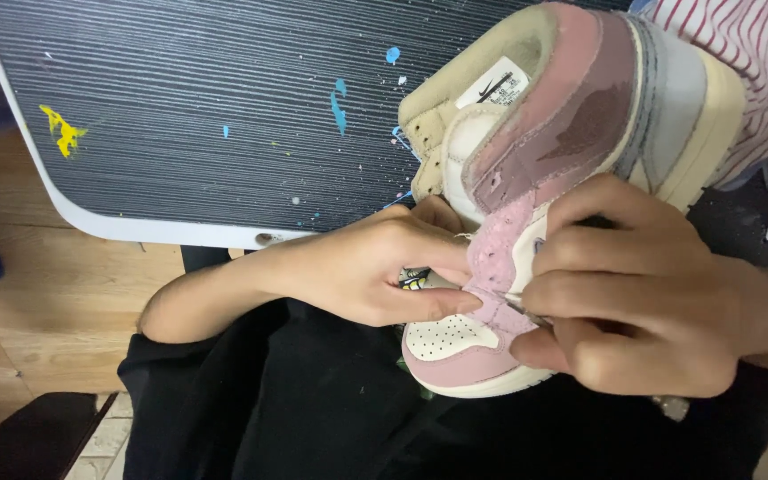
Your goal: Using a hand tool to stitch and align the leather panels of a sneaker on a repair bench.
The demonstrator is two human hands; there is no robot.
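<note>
Pink and cream leather makes up the high-top shoe point(526, 178) that sits at the middle right, its toe pointing near and its collar leaning far toward the table. The left hand point(375, 267) comes in from the left and pinches the shoe at the lace area, thumb and forefinger closed on the edge of a fuzzy pink panel just above the perforated toe. The right hand point(660, 293) wraps the shoe from the right, fingers curled shut over its side, and between them a thin metal tool point(522, 311) shows, its tip touching the pink panel; how much of the tool lies inside the fist cannot be told. Both hands nearly meet over the toe. The shoe rests above a lap covered in black cloth point(295, 400).

Far behind stands a dark ribbed table point(188, 116) with a white edge, speckled with blue and yellow paint. A wooden floor point(46, 293) shows at the left. At the far right, a red-and-white striped cloth point(757, 53) lies just beside the shoe's sole.
</note>
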